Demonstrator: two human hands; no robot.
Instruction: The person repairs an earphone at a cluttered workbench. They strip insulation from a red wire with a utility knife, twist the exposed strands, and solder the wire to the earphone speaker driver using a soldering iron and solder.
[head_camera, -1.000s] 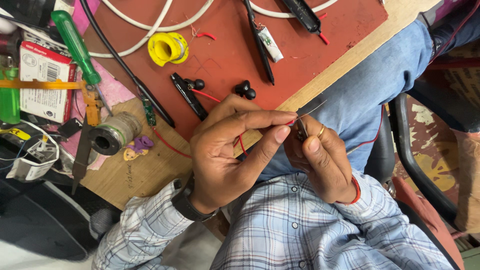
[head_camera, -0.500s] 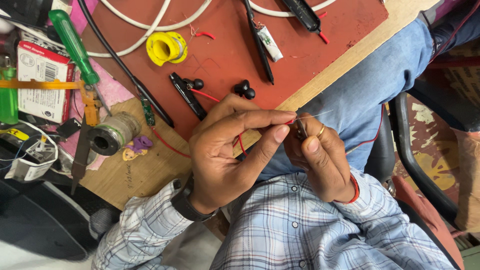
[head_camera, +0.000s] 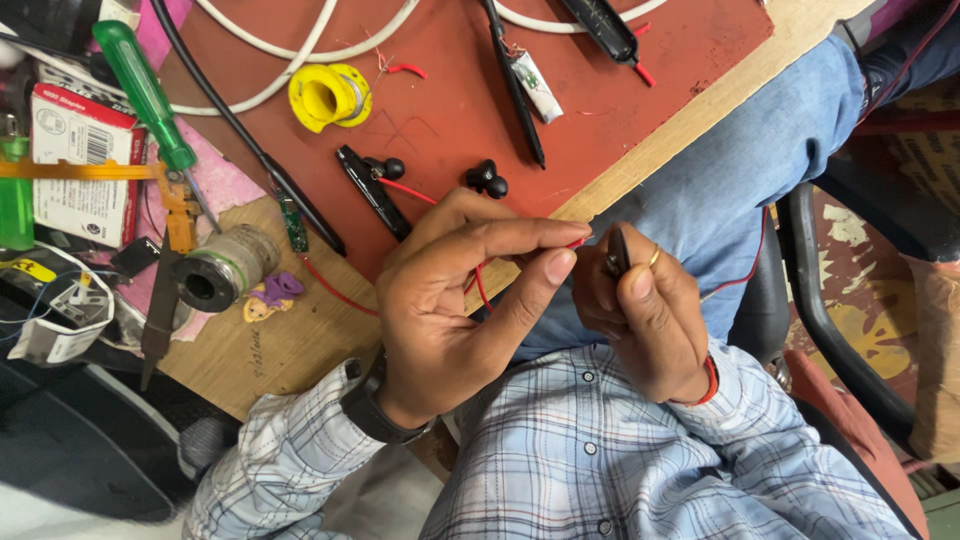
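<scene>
1. So the left hand (head_camera: 450, 310) has its thumb and forefinger pressed together on the end of a thin red wire (head_camera: 478, 285), right at the bench edge over the lap. The wire loops under the palm and runs back up to a small black module (head_camera: 372, 192) on the mat.
2. The right hand (head_camera: 645, 315) is closed round a little black pod-shaped part (head_camera: 618, 250), fingers curled tight, thumb on top. There's a gold ring on one finger.
3. Wire end and black part sit just beside each other. I honestly can't tell if they touch.
4. My read on progress: the two pieces look lined up but not joined. The solder spool (head_camera: 212, 270) and the green screwdriver (head_camera: 145, 95) lie untouched well off to the left, so the fixing part looks like it's yet to come.
5. Two black earbuds (head_camera: 486, 178) lie loose on the red mat (head_camera: 450, 90), which looks matte and scuffed with scratch marks.
6. Other bits: a glossy yellow tape roll (head_camera: 328, 96), smooth white cable (head_camera: 270, 80), and a raw plywood board (head_camera: 280, 340) under the mat.
</scene>
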